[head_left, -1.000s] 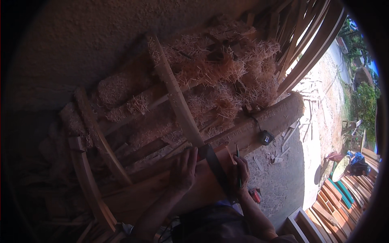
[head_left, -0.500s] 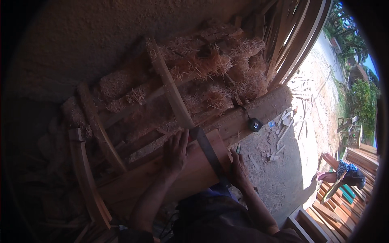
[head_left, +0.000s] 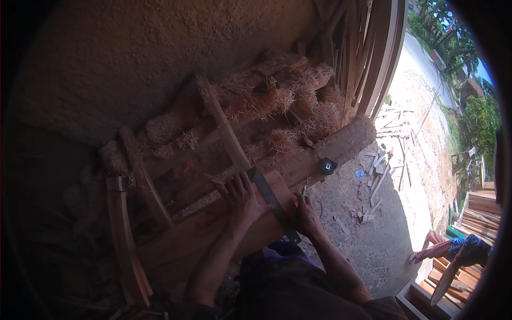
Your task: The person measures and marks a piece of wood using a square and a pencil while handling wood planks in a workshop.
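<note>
A dark metal try square (head_left: 273,205) lies across a wide wooden board (head_left: 205,237) near its right end. My left hand (head_left: 240,202) rests on the board with its fingers spread, its thumb reaching onto the square's blade. Its palm hides what is beneath. My right hand (head_left: 309,217) is closed round a thin green pencil (head_left: 304,190) beside the board's right end, close to the blade. Only the pencil's upper part shows above the fingers.
A black tape measure (head_left: 327,166) sits on a thick timber (head_left: 346,140) beyond the board. Curly shavings (head_left: 282,141) cover timbers by the wall, with a crosspiece (head_left: 221,120) over them. Offcuts (head_left: 381,165) litter the ground. At right, another person's legs (head_left: 434,248) show near stacked planks.
My left hand has shifted right, its thumb now spread onto the blade. My right hand has moved slightly up along the board's end with the pencil. The view has turned a little.
</note>
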Tool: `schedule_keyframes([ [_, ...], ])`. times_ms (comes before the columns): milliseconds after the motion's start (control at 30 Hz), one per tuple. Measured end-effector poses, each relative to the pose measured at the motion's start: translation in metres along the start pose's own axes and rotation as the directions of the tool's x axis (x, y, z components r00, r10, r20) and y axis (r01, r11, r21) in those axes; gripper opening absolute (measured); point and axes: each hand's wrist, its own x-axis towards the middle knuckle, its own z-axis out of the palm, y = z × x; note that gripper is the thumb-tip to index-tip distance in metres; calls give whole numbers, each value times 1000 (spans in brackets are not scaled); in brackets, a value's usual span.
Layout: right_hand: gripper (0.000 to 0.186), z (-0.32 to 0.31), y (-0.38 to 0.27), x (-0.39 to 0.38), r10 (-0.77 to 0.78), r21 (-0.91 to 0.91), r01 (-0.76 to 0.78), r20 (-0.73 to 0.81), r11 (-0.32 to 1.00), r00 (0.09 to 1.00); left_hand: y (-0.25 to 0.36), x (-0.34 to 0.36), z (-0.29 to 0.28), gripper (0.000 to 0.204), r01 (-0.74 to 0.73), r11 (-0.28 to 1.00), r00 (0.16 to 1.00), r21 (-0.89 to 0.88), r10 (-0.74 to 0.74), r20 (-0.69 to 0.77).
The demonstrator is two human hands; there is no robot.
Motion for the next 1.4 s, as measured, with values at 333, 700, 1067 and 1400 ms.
schedule_keyframes([
  [333, 46, -1, -2, 9, -285, 88, 341, -378, 936, 881, 6, 1, -9, 141, 108, 993, 979, -53, -97, 179],
  [700, 26, -18, -43, 46, -372, 313, 417, -195, 853, 907, 8, 1, 12, 137, 118, 989, 982, 85, -129, 138],
  [1067, 22, -15, -53, 65, -450, 242, 475, -153, 846, 880, 11, 2, -4, 138, 150, 988, 957, 37, -155, 244],
  [1400, 15, -34, 8, -30, -534, 152, 521, 63, 840, 843, 7, -5, 2, 148, 135, 991, 976, -26, -128, 175],
])
